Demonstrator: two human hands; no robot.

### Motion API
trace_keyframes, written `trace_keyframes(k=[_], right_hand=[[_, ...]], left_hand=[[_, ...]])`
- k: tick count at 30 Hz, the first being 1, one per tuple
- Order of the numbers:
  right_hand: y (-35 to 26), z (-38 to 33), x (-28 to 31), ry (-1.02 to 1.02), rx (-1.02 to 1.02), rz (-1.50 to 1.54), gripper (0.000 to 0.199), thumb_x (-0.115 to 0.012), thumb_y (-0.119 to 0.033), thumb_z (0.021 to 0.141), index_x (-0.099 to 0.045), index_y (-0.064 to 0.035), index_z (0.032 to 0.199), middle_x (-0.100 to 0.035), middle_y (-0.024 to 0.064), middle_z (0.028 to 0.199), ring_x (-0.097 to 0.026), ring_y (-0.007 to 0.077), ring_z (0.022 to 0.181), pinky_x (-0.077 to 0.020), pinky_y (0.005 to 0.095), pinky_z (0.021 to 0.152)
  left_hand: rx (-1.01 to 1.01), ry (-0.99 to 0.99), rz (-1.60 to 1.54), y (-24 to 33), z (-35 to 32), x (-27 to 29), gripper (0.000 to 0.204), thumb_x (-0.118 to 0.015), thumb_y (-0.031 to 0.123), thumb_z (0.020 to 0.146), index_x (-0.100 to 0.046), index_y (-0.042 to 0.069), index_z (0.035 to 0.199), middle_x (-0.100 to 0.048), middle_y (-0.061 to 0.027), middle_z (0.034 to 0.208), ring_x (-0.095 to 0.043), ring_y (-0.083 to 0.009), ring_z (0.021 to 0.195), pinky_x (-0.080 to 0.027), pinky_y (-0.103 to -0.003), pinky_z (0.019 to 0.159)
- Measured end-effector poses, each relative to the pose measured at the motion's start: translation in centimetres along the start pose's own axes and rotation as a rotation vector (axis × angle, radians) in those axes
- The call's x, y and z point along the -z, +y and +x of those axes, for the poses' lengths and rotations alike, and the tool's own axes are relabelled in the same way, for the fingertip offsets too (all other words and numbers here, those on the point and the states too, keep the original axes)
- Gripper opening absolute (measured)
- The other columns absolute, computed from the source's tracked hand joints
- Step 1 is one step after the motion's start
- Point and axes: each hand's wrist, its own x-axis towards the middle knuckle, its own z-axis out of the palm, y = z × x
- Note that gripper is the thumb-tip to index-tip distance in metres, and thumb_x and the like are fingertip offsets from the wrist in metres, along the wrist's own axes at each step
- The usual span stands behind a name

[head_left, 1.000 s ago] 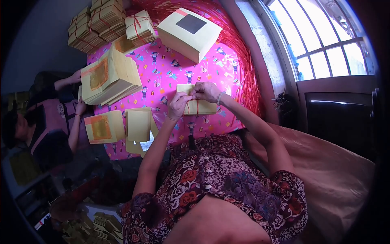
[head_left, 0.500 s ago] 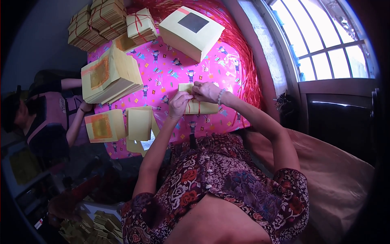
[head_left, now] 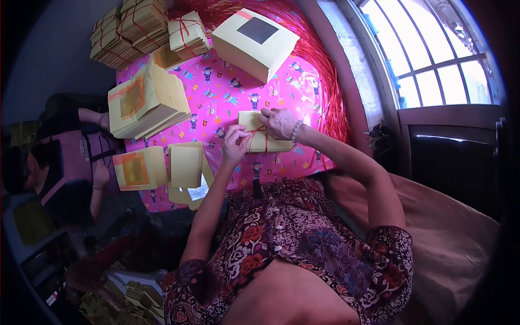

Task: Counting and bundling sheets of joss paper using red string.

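A bundle of pale yellow paper (head_left: 277, 145) lies flat on the pink patterned table cover in front of me. Thin red string (head_left: 252, 133) runs across and around it, crossing near its middle. At the bundle's left edge, my left hand (head_left: 234, 144) is closed in a pinch, with an end of the string at its fingertips. My right hand (head_left: 278, 124), with a beaded bracelet at the wrist, is over the bundle's upper part. Its fingers are bent together on the string and partly hide the crossing.
Left of me stand a tall yellow paper stack (head_left: 162, 105) and two smaller piles, one with an orange-gold square (head_left: 135, 168). String-tied bundles (head_left: 142, 27) and a large paper block (head_left: 254, 46) are farther back. Red strands (head_left: 330, 81) line the right edge. A person (head_left: 70, 162) sits at left.
My hands have moved slightly apart, the left to the left and down, the right a little rightward. More of the string crossing shows. The person at left has drawn a hand back from the stack.
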Motion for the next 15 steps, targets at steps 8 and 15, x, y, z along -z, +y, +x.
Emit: trace_keyframes(k=[8, 15], right_hand=[[1.3, -0.2, 0.3, -0.009, 0.019, 0.112, 0.021, -0.060, -0.016, 0.070, -0.051, -0.0045, 0.085, -0.052, 0.0120, 0.087, -0.058, 0.0304, 0.078, -0.0489, 0.0410, 0.064], [1.2, -6.6, -4.0, 0.523, -0.913, 0.629, 0.037, -0.053, -0.030, 0.088, -0.052, 0.0056, 0.099, -0.055, 0.0146, 0.093, -0.054, 0.0256, 0.088, -0.0442, 0.0375, 0.074]], left_hand=[[-0.022, -0.039, -0.004, -0.3, 0.2, 0.5, 0.009, -0.068, 0.000, 0.072, -0.062, 0.003, 0.077, -0.061, -0.0102, 0.091, -0.060, -0.0209, 0.085, -0.047, -0.029, 0.073], [0.627, 0.191, -0.498, -1.5, 0.6, 0.7, 0.053, -0.057, 0.033, 0.087, -0.041, 0.000, 0.126, -0.046, -0.0152, 0.124, -0.045, -0.0238, 0.115, -0.033, -0.036, 0.099]])
